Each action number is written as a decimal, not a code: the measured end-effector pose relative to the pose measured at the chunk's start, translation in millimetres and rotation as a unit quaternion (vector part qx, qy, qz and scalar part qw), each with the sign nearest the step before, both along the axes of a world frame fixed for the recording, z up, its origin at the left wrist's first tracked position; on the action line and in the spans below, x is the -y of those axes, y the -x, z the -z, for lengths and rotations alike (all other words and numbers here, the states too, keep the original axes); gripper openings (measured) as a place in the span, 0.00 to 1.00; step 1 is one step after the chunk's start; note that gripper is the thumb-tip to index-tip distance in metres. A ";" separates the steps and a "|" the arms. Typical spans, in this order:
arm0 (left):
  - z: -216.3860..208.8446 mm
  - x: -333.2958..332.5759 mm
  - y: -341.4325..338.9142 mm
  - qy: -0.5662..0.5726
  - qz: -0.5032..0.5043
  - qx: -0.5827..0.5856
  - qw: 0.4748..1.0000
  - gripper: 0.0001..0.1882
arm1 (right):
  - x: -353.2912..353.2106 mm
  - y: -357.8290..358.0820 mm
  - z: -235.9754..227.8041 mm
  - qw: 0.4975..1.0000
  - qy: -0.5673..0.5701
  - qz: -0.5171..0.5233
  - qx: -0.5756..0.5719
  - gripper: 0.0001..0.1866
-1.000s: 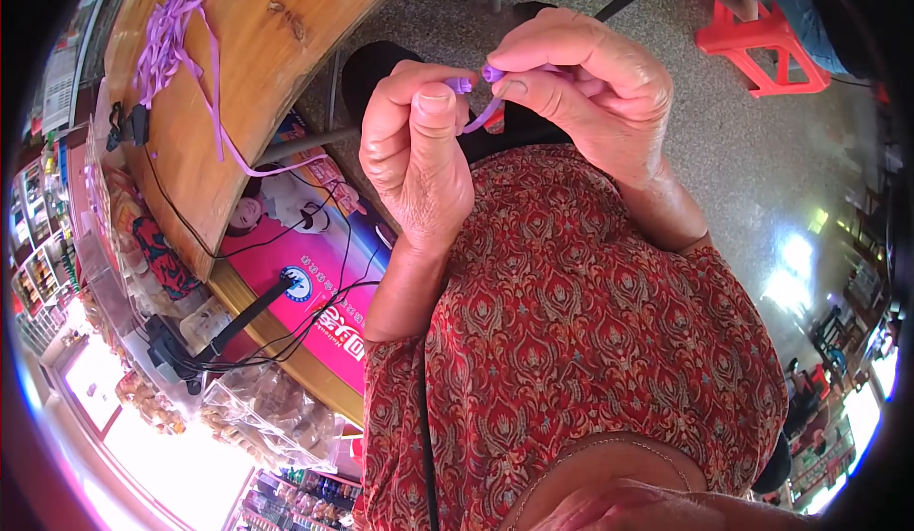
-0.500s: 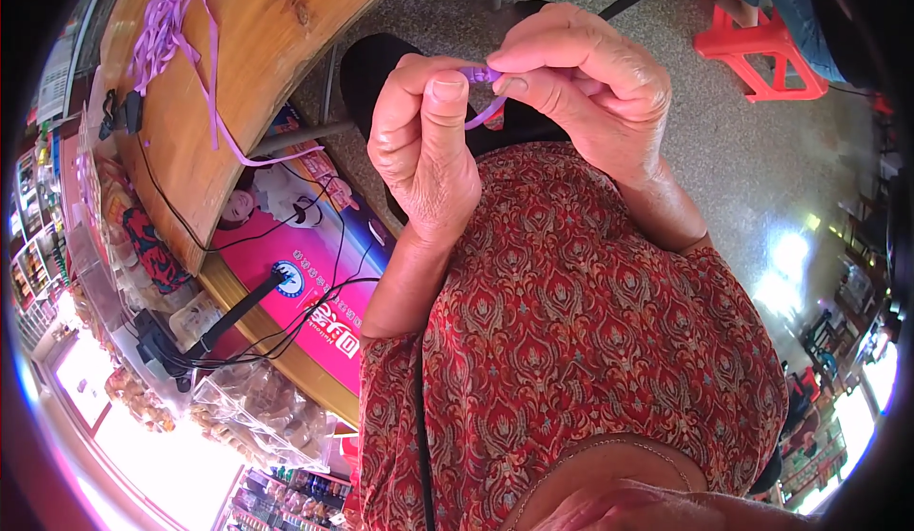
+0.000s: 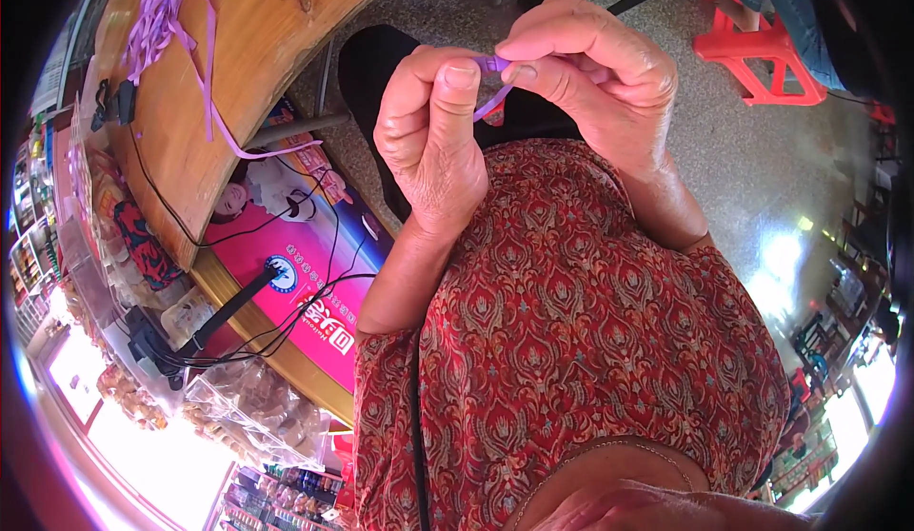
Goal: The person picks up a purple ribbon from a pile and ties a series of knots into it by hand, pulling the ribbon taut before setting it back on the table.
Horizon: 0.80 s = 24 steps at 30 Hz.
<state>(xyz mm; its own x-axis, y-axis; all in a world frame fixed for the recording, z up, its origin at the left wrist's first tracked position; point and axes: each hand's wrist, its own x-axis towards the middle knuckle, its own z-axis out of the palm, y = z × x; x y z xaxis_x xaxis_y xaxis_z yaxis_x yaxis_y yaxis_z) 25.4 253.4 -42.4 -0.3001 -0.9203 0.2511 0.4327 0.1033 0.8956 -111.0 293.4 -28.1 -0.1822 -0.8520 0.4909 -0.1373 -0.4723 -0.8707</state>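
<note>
Between my two hands a purple ribbon (image 3: 491, 64) is pinched, folded or woven into a short flat piece, with a loop hanging just below it. My left hand (image 3: 435, 131) grips one end of it between thumb and forefinger, the other fingers curled in. From the right, my right hand (image 3: 600, 79) pinches the other end with thumb and fingertips. The fingers cover part of the ribbon, so its exact shape is hidden. A heap of loose purple ribbons (image 3: 162, 25) lies on the wooden table at the left, one long strand trailing over the edge.
The wooden table (image 3: 252, 41) curves along my left. Below it are a pink poster (image 3: 314, 284), black cables and plastic bags of goods (image 3: 262, 403). A red plastic stool (image 3: 762, 55) with a seated person's leg stands at the far right on the speckled floor (image 3: 733, 174).
Both hands have shifted very slightly to the right, still pinching the ribbon. The view has tilted a little; the loose heap appears slightly further left.
</note>
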 end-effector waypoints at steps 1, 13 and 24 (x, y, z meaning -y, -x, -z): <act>0.3 -0.1 0.0 -0.018 0.005 -0.008 1.000 0.07 | -0.1 0.1 0.9 1.000 -0.020 -0.003 0.010 0.10; 6.4 -2.2 0.2 -0.060 0.006 -0.020 0.998 0.08 | 3.4 -0.5 -2.8 0.991 0.021 0.066 -0.113 0.12; 8.4 -1.9 2.7 -0.068 -0.009 -0.014 0.998 0.12 | 7.8 -1.2 4.6 0.988 0.040 0.078 -0.124 0.11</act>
<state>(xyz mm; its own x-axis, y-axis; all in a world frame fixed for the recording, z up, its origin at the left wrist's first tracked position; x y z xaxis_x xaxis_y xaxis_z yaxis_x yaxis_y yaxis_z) 22.6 255.4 -50.7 -0.2768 -0.9518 0.1320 0.4577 -0.0098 0.8891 -109.8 285.6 -32.8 -0.1750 -0.7796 0.6013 -0.4184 -0.4940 -0.7622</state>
